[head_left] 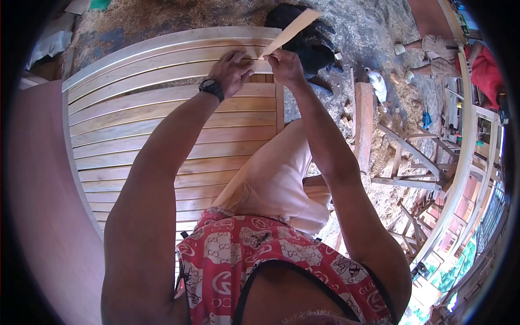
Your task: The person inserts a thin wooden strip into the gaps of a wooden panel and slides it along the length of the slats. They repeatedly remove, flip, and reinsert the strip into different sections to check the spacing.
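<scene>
My right hand [287, 67] pinches the lower end of a thin, pale wooden strip [294, 31] between thumb and fingers. The strip slants up and away to the right, past the edge of a slatted wooden panel [227, 135]. Close by on the left, my left hand [232, 72] rests over the panel's upper slats, its fingers bent but apart, and no object shows in it. A dark watch [211, 88] is on that wrist. The slats run sideways with narrow gaps, and a wider gap lies just below my hands.
A dark shape [314, 51] lies on the shaving-strewn ground beyond the panel. Wooden trestles [409, 151] and a plank [364, 119] stand to the right. Farther right is another person in a red top [485, 76]. A smooth brownish surface [49, 179] borders the left.
</scene>
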A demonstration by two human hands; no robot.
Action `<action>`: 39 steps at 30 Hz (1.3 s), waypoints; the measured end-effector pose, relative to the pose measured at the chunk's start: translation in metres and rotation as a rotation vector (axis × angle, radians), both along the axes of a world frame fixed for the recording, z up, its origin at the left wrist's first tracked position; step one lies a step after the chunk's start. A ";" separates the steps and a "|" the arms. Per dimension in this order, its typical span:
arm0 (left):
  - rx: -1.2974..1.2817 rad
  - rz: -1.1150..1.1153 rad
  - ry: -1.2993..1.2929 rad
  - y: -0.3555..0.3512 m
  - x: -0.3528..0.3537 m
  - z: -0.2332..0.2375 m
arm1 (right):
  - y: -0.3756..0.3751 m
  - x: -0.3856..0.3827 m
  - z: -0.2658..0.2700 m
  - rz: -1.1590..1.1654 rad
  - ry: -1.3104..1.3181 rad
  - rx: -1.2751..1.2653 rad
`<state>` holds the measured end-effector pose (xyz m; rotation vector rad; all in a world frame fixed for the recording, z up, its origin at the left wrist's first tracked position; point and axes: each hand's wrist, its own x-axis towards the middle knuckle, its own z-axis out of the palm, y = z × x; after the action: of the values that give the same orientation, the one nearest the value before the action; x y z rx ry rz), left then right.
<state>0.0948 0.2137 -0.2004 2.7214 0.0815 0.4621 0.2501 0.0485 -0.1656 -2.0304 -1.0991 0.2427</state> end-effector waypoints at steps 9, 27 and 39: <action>0.019 -0.010 0.016 -0.001 -0.001 0.005 | 0.000 -0.001 0.026 -0.022 0.036 0.067; -0.020 -0.027 -0.031 0.000 -0.001 0.004 | 0.001 0.002 -0.010 -0.045 0.042 0.040; -0.011 -0.005 -0.025 -0.001 -0.002 0.003 | 0.002 0.000 0.038 -0.068 0.050 0.047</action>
<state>0.0931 0.2129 -0.1979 2.7039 0.0703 0.4930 0.2504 0.0501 -0.1275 -2.0053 -0.9938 0.2299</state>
